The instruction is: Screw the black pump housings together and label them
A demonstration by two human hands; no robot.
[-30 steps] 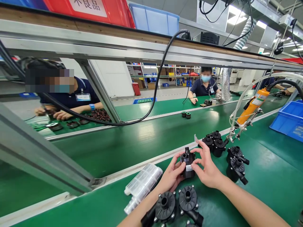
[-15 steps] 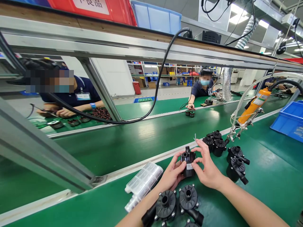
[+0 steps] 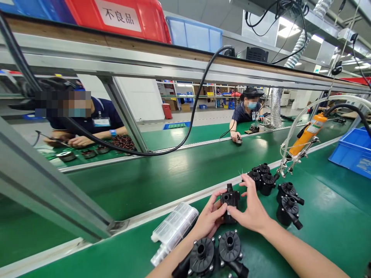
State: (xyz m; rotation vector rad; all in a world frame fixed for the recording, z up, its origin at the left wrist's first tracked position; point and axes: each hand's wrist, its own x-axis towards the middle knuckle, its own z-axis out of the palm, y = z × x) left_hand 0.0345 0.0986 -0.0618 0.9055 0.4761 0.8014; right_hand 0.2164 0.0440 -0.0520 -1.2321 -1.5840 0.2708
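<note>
My left hand [image 3: 209,217] is closed around the side of a black water pump [image 3: 231,197], which it keeps upright over the green bench. On the pump's near face, a small pale label is mostly covered by the thumb of my right hand [image 3: 252,211]. The other fingers of that hand are spread, apart from the pump's right side. Some thin, faint sliver shows by their tips, too fine to make out. Nearest to my forearms stand two black pumps [image 3: 202,255] with round ribbed tops. A curled, glossy translucent sheet [image 3: 175,227] with grid-like sections lies left of my left hand.
More black pumps [image 3: 267,183] stand beyond my right hand, others [image 3: 289,208] right of it. An orange screwdriver [image 3: 307,135] hangs in a stand near a blue bin [image 3: 352,150]. A black cable [image 3: 193,112] loops from the overhead shelf. Two co-workers sit across the bench.
My right thumb has moved left onto the label, and the right fingers have lifted away from the pump. Across the bench, a co-worker's hand now covers the small parts.
</note>
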